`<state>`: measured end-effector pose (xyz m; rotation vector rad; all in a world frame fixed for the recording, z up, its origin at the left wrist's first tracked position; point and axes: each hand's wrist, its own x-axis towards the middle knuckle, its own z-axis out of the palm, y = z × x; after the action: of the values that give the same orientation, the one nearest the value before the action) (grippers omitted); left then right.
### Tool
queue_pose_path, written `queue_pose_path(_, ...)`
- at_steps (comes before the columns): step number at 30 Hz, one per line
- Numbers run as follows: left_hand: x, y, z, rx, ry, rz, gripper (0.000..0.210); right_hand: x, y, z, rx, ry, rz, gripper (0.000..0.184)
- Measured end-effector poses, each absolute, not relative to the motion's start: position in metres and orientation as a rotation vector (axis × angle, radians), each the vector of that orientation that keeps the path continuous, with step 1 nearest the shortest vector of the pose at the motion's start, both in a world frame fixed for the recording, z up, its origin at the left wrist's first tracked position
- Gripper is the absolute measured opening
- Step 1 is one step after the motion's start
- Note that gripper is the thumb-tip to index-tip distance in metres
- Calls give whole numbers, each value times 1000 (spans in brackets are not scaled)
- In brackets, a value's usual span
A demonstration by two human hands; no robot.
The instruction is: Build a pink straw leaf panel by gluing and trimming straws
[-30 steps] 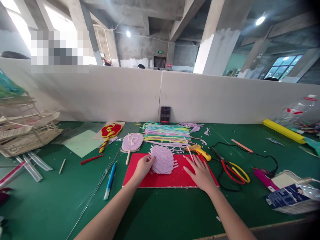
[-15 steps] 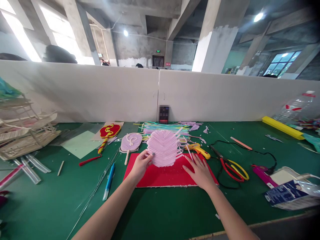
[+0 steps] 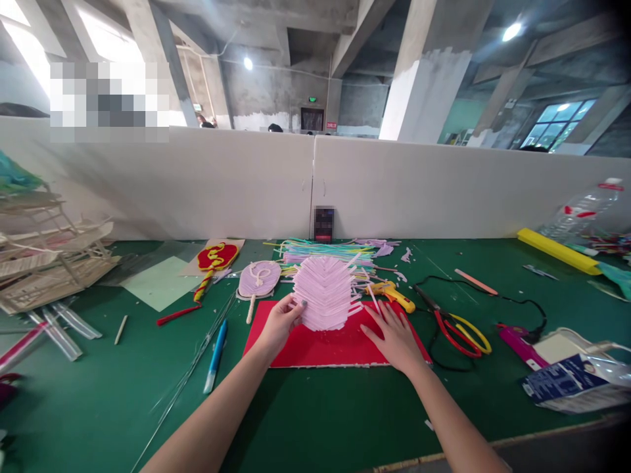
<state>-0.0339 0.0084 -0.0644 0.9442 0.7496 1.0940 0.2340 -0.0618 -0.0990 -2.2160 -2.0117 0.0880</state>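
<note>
A round lilac panel made of slanted strips, meeting in a leaf-like pattern, is pinched at its left edge by my left hand. A few strip ends stick out on its right side. My right hand rests palm down on the red board, fingers spread. A thin lilac strip lies by its fingertips; whether they touch it I cannot tell. Behind the panel is a pile of pastel strips. To its left lies a smaller lilac fan with a cream handle.
A yellow glue gun and red-and-yellow-handled pliers lie to the right, beside a black cord. On the left are a red-and-yellow fan, a blue pen and thin wires. A white partition runs along the back.
The lilac panel and my left hand have shifted slightly right, and more strip ends show at the panel's lower right. My right hand is nearly unmoved.
</note>
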Motion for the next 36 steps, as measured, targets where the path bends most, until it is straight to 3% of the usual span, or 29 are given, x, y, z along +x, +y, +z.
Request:
queue_pose_path(11,-26,5,-74,973,878,1061,43,234,-63,-103,-2171,-2007,-8,62)
queue_pose_path(19,-22,10,-88,1553,1247,1096,24,235,-63,-99,-2185,-2019,51,63)
queue_pose_path(26,-28,12,-100,1616,1388,1166,56,238,-61,-103,-2177,-2023,50,63)
queue_pose_path(31,-31,11,-95,1869,1407,1207,46,244,-59,-108,-2127,-2038,57,62)
queue_pose_path(36,-28,6,-91,2232,1281,940,44,248,-55,-118,-2049,-1988,9,58)
